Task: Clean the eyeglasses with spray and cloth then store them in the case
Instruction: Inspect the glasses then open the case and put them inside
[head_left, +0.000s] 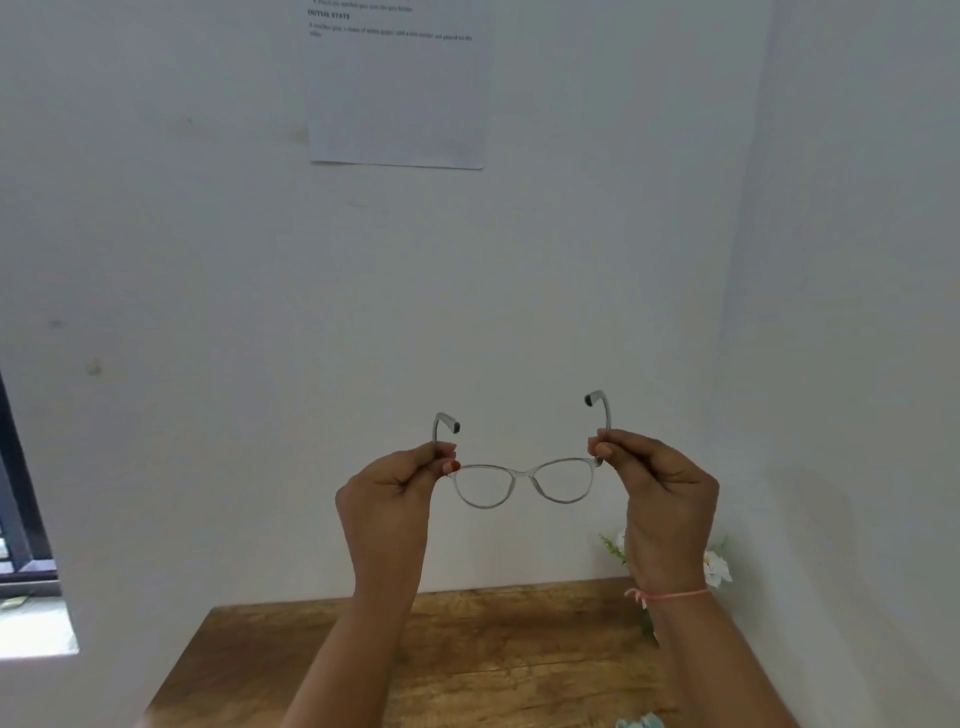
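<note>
Left hand (395, 488) and right hand (660, 483) pinch eyeglasses (522, 475) crosswise, temples pointing up.

The eyeglasses (524, 480) have a translucent grey plastic frame, smooth, with dark tips and clear lenses. The worktop (493, 654) is brown wood, grained and matt. The paper sheet (397, 98) and painted wall (156, 260) look matt.

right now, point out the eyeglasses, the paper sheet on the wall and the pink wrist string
eyeglasses (524, 474), head view, on the bridge
paper sheet (397, 93), head view, blank middle
wrist string (670, 594), head view, strand across right wrist
</note>
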